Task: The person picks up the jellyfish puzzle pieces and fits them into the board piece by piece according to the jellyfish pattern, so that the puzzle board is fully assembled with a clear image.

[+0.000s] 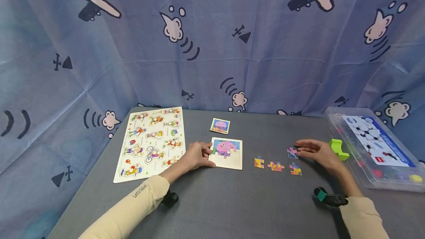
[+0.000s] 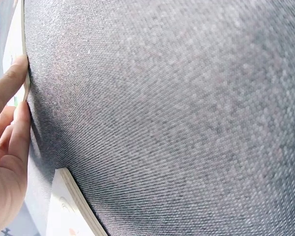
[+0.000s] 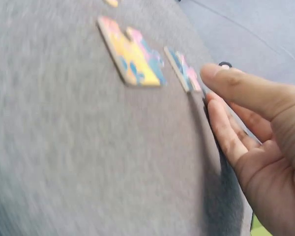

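Observation:
My left hand (image 1: 196,155) touches the left edge of a small square wooden puzzle board (image 1: 229,164), thumb and fingertips spaced along that side. The board carries a partly filled picture of a pink octopus. Off to the right, my right hand (image 1: 317,153) reaches over the table with extended fingers, its fingertips right beside a blue and pink puzzle piece (image 1: 292,152). Nothing shows between its thumb and fingers in the right wrist view. Nearer the front lies a yellow and blue piece (image 1: 295,169). A pink and yellow piece (image 1: 276,166) and a yellow piece (image 1: 259,162) lie closer to the board.
A small octopus picture card (image 1: 220,125) lies behind the board. To the left is a large peg puzzle (image 1: 146,146) with several figures. A green block (image 1: 338,149) rests beside a clear plastic case (image 1: 368,185) on the right. A patterned blue curtain (image 1: 206,65) hangs behind the table.

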Available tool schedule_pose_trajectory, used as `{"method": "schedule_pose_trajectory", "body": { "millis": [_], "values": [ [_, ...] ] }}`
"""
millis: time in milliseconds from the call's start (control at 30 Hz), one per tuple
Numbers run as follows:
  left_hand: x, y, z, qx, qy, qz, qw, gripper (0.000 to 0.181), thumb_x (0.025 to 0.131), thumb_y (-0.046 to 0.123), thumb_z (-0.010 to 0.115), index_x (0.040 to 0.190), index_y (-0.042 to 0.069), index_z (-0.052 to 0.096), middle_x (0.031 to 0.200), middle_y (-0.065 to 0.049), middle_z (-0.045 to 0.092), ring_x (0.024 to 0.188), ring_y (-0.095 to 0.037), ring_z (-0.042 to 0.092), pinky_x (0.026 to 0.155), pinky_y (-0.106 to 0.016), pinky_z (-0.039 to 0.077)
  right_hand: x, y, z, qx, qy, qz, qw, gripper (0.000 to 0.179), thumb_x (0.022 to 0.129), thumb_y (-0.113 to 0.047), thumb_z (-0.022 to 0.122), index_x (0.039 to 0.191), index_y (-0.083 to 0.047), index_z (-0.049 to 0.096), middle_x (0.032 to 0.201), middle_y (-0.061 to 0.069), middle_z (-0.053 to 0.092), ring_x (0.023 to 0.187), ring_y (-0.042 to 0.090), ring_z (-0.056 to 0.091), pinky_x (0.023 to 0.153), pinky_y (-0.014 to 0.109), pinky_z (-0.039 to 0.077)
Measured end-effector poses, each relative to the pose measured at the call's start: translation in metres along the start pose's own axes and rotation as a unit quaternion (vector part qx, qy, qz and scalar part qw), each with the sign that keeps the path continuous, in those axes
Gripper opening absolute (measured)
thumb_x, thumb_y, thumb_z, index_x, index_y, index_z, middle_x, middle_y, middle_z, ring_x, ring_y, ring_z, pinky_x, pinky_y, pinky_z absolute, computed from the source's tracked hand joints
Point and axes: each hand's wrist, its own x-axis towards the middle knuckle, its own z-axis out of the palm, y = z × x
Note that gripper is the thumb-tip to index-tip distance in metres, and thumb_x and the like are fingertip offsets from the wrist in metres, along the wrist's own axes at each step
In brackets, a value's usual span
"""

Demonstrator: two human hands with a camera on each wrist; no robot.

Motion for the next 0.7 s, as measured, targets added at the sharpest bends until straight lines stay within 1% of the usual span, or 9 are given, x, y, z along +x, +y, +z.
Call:
{"method": "schedule_pose_trajectory", "body": {
  "millis": [67, 167, 267, 333, 467, 700],
  "values": [
    [0.0, -0.0001, -0.0001, -0.001, -0.002, -0.001, 1.0, 0.039, 0.064, 0.009, 0.089, 0.095, -0.005, 0.072, 0.127, -0.018, 0.06, 0.073, -0.009, 0.06, 0.061, -0.017, 0.046, -0.0008, -0.0013, -0.0021, -0.027, -0.006, 0.027, 0.9993, 0.042, 0.087, 0.0, 0.068, 0.121, 0.018, 0.051, 0.108, -0.007, 0.068, 0.091, 0.001, 0.063, 0.073, 0.018, 0.051],
    [0.0003, -0.001, 0.0, -0.001, -0.004, 0.0, 1.0, 0.039, 0.064, 0.01, 0.089, 0.096, -0.006, 0.072, 0.127, -0.019, 0.06, 0.072, -0.008, 0.06, 0.061, -0.017, 0.046, -0.0007, -0.0033, -0.0037, -0.058, -0.013, 0.059, 0.9964, 0.045, 0.085, -0.007, 0.072, 0.121, 0.014, 0.055, 0.112, 0.006, 0.067, 0.092, 0.0, 0.061, 0.074, 0.018, 0.05],
    [0.0009, -0.0025, 0.0003, -0.002, -0.004, 0.0, 1.0, 0.04, 0.064, 0.01, 0.089, 0.097, -0.005, 0.072, 0.127, -0.018, 0.06, 0.073, -0.007, 0.06, 0.061, -0.017, 0.046, 0.0004, -0.0059, -0.0035, -0.083, -0.021, 0.075, 0.9936, 0.046, 0.085, -0.011, 0.073, 0.121, 0.011, 0.057, 0.116, 0.021, 0.062, 0.092, 0.0, 0.059, 0.075, 0.017, 0.05],
    [0.0012, -0.003, 0.0002, -0.001, -0.003, 0.001, 1.0, 0.04, 0.064, 0.011, 0.089, 0.097, -0.005, 0.072, 0.127, -0.018, 0.06, 0.073, -0.007, 0.061, 0.062, -0.017, 0.047, 0.0012, -0.0068, -0.0026, -0.093, -0.022, 0.079, 0.9924, 0.045, 0.085, -0.012, 0.074, 0.121, 0.01, 0.058, 0.117, 0.025, 0.06, 0.092, -0.001, 0.059, 0.075, 0.018, 0.05],
    [0.0007, -0.0031, 0.0001, -0.001, -0.001, 0.004, 1.0, 0.04, 0.064, 0.011, 0.089, 0.096, -0.005, 0.072, 0.126, -0.018, 0.061, 0.074, -0.008, 0.062, 0.062, -0.017, 0.047, 0.0016, -0.0061, -0.001, -0.109, -0.02, 0.072, 0.9913, 0.042, 0.085, -0.011, 0.073, 0.119, 0.009, 0.059, 0.115, 0.025, 0.061, 0.09, 0.0, 0.059, 0.074, 0.018, 0.05],
    [0.0006, -0.0024, 0.0012, 0.002, -0.001, 0.002, 1.0, 0.039, 0.064, 0.01, 0.089, 0.096, -0.004, 0.073, 0.127, -0.018, 0.06, 0.071, -0.005, 0.058, 0.06, -0.017, 0.046, -0.0011, -0.0018, -0.0001, -0.118, -0.01, 0.024, 0.9927, 0.035, 0.085, -0.007, 0.072, 0.114, 0.009, 0.062, 0.108, 0.021, 0.065, 0.088, 0.001, 0.06, 0.071, 0.017, 0.049]
  ]
}}
